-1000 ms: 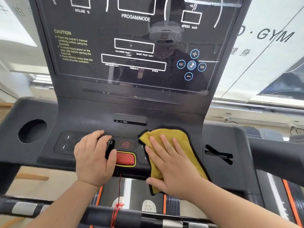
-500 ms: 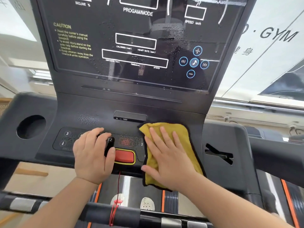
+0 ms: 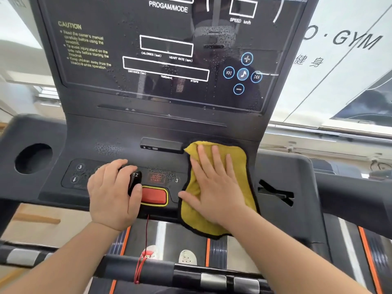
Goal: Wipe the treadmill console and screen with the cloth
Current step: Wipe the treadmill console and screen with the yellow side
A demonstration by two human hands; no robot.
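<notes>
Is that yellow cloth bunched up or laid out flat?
Flat: the yellow cloth lies spread on the console under the right hand's open palm.

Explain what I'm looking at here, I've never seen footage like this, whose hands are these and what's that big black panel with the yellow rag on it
This is one picture from a camera worn on a person's head, looking forward and down, so the two bare arms reaching in from the bottom are the wearer's own. The big black thing is a treadmill console. Its upright part is a dark glossy screen, printed with labels such as CAUTION and SPEED, and speckled with small droplets. Below it is a sloped button panel with a red stop button. The right hand lies flat, fingers spread, pressing a yellow cloth against the right side of that panel; the cloth's lower edge hangs over the front. The left hand rests on the panel's left buttons and holds nothing. At the left is a round cup holder. A red cord hangs down below the stop button.
</notes>
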